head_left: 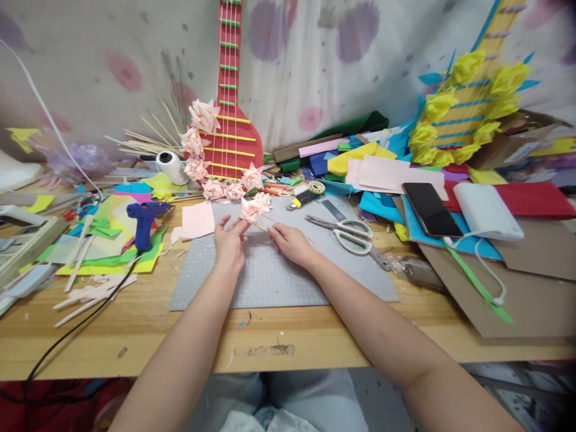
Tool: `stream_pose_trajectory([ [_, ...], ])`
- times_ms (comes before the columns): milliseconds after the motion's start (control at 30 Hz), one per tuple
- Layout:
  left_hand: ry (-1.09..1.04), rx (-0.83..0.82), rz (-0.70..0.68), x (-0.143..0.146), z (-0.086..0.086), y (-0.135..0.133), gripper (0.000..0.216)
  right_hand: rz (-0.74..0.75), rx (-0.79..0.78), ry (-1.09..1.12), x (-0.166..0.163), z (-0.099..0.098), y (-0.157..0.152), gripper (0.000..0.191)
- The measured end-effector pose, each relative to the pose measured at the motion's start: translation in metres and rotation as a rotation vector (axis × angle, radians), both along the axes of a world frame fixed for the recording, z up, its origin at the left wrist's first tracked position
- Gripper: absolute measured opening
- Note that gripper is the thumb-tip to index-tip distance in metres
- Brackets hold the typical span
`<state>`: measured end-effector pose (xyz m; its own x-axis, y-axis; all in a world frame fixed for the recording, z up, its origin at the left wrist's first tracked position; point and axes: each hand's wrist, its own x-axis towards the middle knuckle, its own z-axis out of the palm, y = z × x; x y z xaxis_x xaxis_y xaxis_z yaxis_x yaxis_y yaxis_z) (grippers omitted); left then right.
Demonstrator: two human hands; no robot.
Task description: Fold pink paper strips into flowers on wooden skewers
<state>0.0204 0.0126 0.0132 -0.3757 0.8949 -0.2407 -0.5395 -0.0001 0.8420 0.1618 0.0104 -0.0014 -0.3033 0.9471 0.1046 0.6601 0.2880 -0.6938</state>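
Observation:
A pale pink paper flower (255, 207) sits on the end of a thin wooden stick (261, 227) above the grey cutting mat (288, 282). The fingers of my left hand (230, 241) close on the flower's lower left petals. My right hand (290, 243) pinches the stick, its fingers curled. Behind the flower stands a red paper guitar (243, 141) with strings and pink flowers along its left and lower edge. Scissors (348, 233) lie on the mat to the right of my right hand. A square of pink paper (198, 219) is left of my left hand.
At the left, a blue glue gun (144, 225) trails a black cord over coloured paper (108, 240). A utility knife (306, 197) lies at the mat's back. To the right are a phone (431, 210), a white power bank (488, 210), cardboard (508, 300) and a yellow-flowered guitar (463, 117).

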Motion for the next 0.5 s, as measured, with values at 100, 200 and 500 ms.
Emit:
stream_pose_trajectory([
  [100, -0.001, -0.008, 0.038, -0.0006, 0.001, 0.0001, 0.046, -0.034, 0.044, 0.015, -0.0014, -0.0003, -0.001, 0.024],
  [200, -0.016, 0.001, 0.032, -0.0011, 0.0015, -0.0003, 0.045, -0.032, 0.085, 0.032, -0.0008, -0.0015, -0.0007, 0.022],
  [500, 0.039, -0.003, -0.05, 0.0014, -0.0037, -0.002, 0.043, -0.203, 0.299, 0.041, 0.0029, -0.0009, 0.0005, 0.021],
])
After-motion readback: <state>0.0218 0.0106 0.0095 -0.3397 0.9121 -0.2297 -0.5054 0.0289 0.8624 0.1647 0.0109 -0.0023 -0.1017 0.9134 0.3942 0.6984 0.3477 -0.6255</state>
